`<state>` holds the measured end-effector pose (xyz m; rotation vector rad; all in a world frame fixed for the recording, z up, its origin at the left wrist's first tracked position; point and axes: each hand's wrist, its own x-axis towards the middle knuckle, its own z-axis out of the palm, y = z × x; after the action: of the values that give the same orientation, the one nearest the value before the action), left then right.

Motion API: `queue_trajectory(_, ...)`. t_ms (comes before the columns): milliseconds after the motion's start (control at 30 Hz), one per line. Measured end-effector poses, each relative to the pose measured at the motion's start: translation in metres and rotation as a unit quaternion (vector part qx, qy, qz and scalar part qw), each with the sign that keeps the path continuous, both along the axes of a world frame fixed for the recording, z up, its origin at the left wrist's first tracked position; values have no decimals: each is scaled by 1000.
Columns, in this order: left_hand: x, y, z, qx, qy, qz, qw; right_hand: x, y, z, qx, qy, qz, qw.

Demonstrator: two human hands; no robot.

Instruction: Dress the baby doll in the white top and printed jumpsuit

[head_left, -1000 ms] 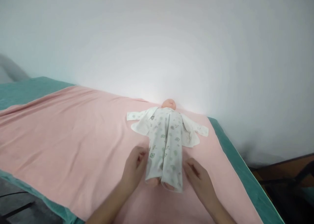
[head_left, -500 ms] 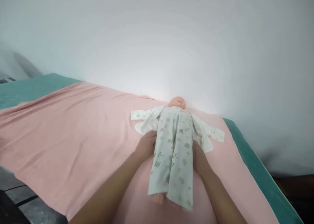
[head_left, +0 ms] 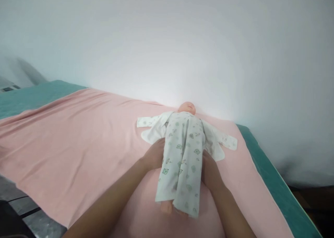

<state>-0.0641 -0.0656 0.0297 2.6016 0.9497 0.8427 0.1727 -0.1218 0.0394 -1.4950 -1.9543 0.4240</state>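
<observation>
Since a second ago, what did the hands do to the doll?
Both hands slid from beside the doll's legs up to its waist: left hand and right hand now press its sides. The doll stayed lying on the pink sheet.

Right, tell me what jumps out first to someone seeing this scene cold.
A baby doll in a white printed sleepsuit lies on its back near the far edge of a pink sheet, head toward the white wall. The left hand and right hand press against either side of its waist.
</observation>
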Motion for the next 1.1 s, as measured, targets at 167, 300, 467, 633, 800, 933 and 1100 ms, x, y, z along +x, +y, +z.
queue_trajectory(167,-1,-5,3,-22,-11,34,999,3,-17,2,-2,-9,26,1000)
queue_trajectory(300,0,-3,-1,-4,-19,69,997,3,-21,-6,2,-39,15,999)
queue_trajectory(467,-5,-8,-8,23,38,134,990,6,-18,-10,55,-83,-3,995)
queue_trajectory(633,-22,-32,-19,45,51,148,987,9,-20,-8,95,-108,-42,989)
queue_trajectory(800,-27,-41,-23,37,44,153,987,10,-26,-9,140,-118,-26,983)
queue_trajectory(933,-26,-39,-23,36,38,154,987,10,-30,-10,122,-109,12,986)
queue_trajectory(1100,-27,-38,-23,24,-5,163,986,15,-31,-10,115,-34,-37,992)
